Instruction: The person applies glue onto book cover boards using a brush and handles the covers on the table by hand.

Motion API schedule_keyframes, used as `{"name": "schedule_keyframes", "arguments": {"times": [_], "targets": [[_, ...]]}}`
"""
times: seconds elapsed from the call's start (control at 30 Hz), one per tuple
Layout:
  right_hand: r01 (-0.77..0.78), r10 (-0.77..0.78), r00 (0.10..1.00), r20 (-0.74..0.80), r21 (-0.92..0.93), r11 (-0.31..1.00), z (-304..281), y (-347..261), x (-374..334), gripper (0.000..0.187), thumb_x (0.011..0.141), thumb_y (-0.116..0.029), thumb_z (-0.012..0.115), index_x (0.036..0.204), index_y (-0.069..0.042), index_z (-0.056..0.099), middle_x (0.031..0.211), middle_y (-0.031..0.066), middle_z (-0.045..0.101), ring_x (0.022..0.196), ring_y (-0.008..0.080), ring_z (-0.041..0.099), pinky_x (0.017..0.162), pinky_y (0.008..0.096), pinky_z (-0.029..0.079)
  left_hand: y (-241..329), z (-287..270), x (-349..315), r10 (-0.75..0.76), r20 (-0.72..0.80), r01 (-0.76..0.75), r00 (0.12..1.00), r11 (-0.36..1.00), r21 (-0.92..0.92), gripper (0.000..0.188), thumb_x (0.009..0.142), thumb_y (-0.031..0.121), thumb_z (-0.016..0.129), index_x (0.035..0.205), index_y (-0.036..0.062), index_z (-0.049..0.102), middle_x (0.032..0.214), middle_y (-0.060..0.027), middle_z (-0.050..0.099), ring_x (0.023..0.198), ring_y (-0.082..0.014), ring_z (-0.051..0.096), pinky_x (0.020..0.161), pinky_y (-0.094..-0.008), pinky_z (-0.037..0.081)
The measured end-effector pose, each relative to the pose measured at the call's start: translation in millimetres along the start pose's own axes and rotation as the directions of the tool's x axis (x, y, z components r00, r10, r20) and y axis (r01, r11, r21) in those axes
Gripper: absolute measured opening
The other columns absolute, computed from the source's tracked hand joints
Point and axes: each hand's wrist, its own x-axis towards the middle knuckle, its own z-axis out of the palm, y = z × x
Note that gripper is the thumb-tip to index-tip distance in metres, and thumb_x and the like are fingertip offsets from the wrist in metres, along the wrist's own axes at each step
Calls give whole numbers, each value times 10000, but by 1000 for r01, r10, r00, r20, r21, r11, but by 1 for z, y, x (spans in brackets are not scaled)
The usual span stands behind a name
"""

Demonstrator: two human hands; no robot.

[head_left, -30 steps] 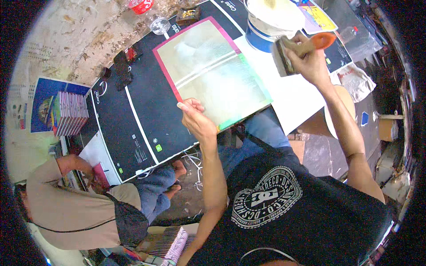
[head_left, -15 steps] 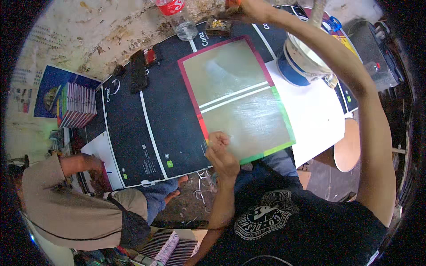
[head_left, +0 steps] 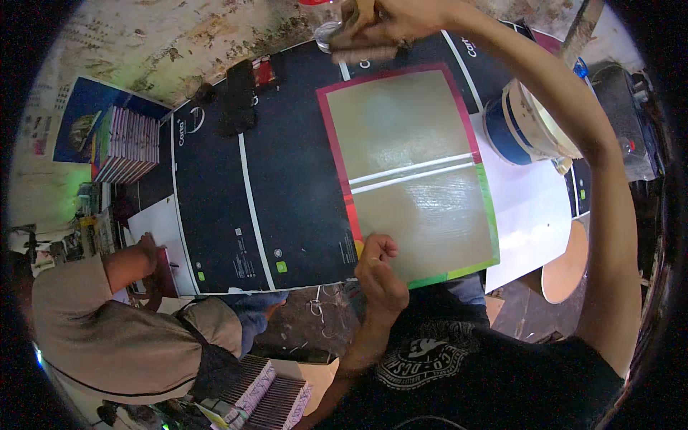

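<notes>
The right hand [head_left: 395,21], wrapped round a brush [head_left: 364,54], is now by the tabletop's [head_left: 301,215] far edge. The taped sheet [head_left: 401,129] at the near edge looks smoother — more evenly wet. The half-curled left hand [head_left: 383,276] touches its near-left corner — grip unclear.

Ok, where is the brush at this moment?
In the head view, the brush is in the right hand at top middle, beside the clear bottle and beyond the sheet's far edge.
</notes>
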Motion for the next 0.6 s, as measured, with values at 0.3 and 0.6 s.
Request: {"name": "schedule_keyframes", "arguments": {"times": [0.3,0.6], "targets": [[96,-130,975,180,184,978,36,5,38,201,831,-161,650,1004,-62,678,831,77,673,770,171,645,669,333,512,-3,0,-5,12,31,-12,999,1000,-23,714,961,616,220,834,-24,509,722,-76,458,617,-154,430,552,-285,350],[-11,-220,872,438,466,885,67,-23,31,338,756,-202,688,1028,-10,631,892,83,677,840,149,627,743,322,515,0,3,-7,-67,15,66,998,998,23,730,950,644,144,812,25,505,717,-30,448,660,-138,404,590,-295,302]]}}
